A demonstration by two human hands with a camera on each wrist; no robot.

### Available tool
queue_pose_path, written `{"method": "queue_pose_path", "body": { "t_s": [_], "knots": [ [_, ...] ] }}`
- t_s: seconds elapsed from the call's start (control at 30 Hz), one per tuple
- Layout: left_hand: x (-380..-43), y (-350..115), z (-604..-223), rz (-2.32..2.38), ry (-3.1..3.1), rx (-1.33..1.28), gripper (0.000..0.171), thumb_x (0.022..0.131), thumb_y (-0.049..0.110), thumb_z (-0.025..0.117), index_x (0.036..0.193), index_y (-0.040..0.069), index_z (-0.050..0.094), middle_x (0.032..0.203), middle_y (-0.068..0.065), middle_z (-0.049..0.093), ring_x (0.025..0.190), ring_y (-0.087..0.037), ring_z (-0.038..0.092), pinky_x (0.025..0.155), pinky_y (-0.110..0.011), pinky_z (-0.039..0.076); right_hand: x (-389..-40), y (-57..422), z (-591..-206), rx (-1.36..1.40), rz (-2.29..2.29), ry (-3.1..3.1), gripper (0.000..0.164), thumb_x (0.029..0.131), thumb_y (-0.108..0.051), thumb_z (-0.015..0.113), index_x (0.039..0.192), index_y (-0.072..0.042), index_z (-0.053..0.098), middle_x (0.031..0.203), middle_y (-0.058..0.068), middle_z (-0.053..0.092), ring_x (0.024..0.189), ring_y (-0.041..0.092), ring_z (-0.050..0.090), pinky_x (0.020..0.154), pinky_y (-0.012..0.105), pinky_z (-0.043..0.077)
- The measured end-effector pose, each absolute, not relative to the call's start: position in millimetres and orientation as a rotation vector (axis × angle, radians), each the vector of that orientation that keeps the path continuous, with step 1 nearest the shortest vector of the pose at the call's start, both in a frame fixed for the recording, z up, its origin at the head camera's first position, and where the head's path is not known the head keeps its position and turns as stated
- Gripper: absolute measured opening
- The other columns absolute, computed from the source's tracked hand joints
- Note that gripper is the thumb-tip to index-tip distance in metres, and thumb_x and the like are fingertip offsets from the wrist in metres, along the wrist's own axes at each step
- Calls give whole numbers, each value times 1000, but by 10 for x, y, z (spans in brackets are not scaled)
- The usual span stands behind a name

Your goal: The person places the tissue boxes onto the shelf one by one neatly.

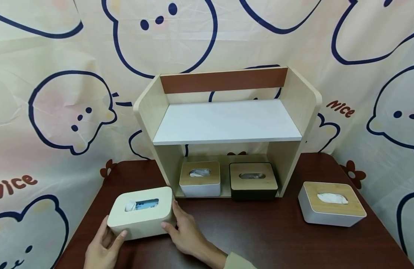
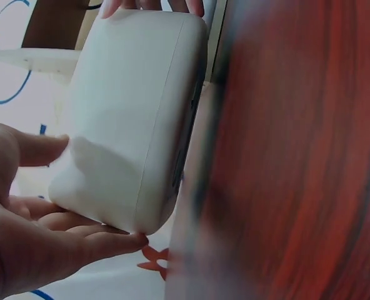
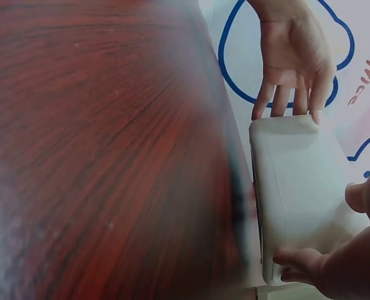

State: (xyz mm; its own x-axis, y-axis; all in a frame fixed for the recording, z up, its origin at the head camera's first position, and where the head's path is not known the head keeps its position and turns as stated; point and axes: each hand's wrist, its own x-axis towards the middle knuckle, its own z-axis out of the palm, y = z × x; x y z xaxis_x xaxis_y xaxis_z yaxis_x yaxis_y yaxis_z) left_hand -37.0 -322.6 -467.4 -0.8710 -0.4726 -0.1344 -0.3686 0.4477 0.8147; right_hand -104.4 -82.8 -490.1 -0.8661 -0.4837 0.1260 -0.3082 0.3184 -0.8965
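A cream-white tissue box [image 1: 139, 220] with rounded edges is at the front left of the table, its top slot showing a blue-and-white pack inside. My left hand [image 1: 102, 248] grips its left end, thumb on the front face and fingers around the side. At the opposite end my right hand [image 1: 190, 233] holds it, thumb on the front and fingers along the right side. Seen in the left wrist view, the box [image 2: 122, 119] shows its lower edge close over the tabletop. The right wrist view has the box [image 3: 304, 181] between both hands.
Behind stands a wooden shelf unit [image 1: 227, 121] with a white upper board. Its lower level holds a white tissue box [image 1: 200, 189] and a black one [image 1: 254, 194], both with wooden lids. Another wood-lidded tissue box [image 1: 327, 211] sits at the right of the dark red-brown table [image 1: 260, 239].
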Motion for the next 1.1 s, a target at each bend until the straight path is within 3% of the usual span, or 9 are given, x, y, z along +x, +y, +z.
{"method": "queue_pose_path", "body": {
  "t_s": [0.03, 0.13, 0.2, 0.27, 0.53, 0.83, 1.1],
  "knots": [
    [-360, -3207, -4670, -1389, -2565, 738, 94, 103, 15, 74, 172, 4, 12, 173, -32, 21, 152, -57, 36, 110, -45, 44, -1041, -808, -4894, -739, -1597, 2415, 79, 110, -42, 60, 166, 4, 30, 172, 25, 32, 157, 34, 39, 122, 44, 46],
    [-327, -3155, -4660, -1336, -2535, 728, 91, 99, 7, 76, 171, 2, 21, 171, -30, 28, 150, -54, 40, 100, -14, 51, -1032, -745, -4874, -745, -1653, 2396, 76, 110, -37, 62, 165, 7, 32, 171, 27, 34, 155, 35, 42, 111, 36, 55],
    [-309, -3113, -4656, -1313, -2510, 726, 89, 97, 2, 76, 169, 2, 25, 169, -29, 32, 149, -52, 43, 85, 4, 43, -1025, -702, -4859, -733, -1683, 2373, 75, 110, -35, 62, 165, 6, 32, 171, 26, 33, 154, 35, 42, 107, 31, 57],
    [-288, -3065, -4651, -1308, -2466, 723, 87, 95, -2, 76, 168, 2, 29, 167, -29, 36, 146, -52, 45, 75, 10, 35, -1019, -663, -4845, -722, -1704, 2344, 75, 110, -34, 63, 165, 6, 31, 171, 27, 33, 154, 35, 41, 104, 29, 58],
    [-233, -2791, -4598, -1249, -2260, 703, 77, 90, -5, 81, 159, 1, 46, 153, -27, 53, 133, -48, 57, 74, 8, 39, -963, -477, -4759, -698, -1741, 2310, 77, 109, -37, 63, 166, 5, 30, 171, 26, 32, 154, 35, 40, 103, 28, 58],
    [-251, -2498, -4477, -1236, -2273, 633, 76, 90, -3, 84, 157, 3, 50, 152, -24, 57, 130, -43, 61, 77, 3, 45, -917, -132, -4613, -675, -1752, 2362, 77, 109, -38, 63, 165, 5, 31, 171, 26, 33, 152, 36, 43, 104, 35, 59],
    [-302, -2249, -4418, -1304, -2292, 495, 71, 91, -3, 83, 155, 3, 54, 151, -22, 58, 128, -38, 63, 80, 1, 49, -897, 195, -4529, -689, -1792, 2450, 76, 108, -35, 66, 161, 10, 35, 166, 32, 36, 150, 42, 44, 101, 35, 59]
  ]
}}
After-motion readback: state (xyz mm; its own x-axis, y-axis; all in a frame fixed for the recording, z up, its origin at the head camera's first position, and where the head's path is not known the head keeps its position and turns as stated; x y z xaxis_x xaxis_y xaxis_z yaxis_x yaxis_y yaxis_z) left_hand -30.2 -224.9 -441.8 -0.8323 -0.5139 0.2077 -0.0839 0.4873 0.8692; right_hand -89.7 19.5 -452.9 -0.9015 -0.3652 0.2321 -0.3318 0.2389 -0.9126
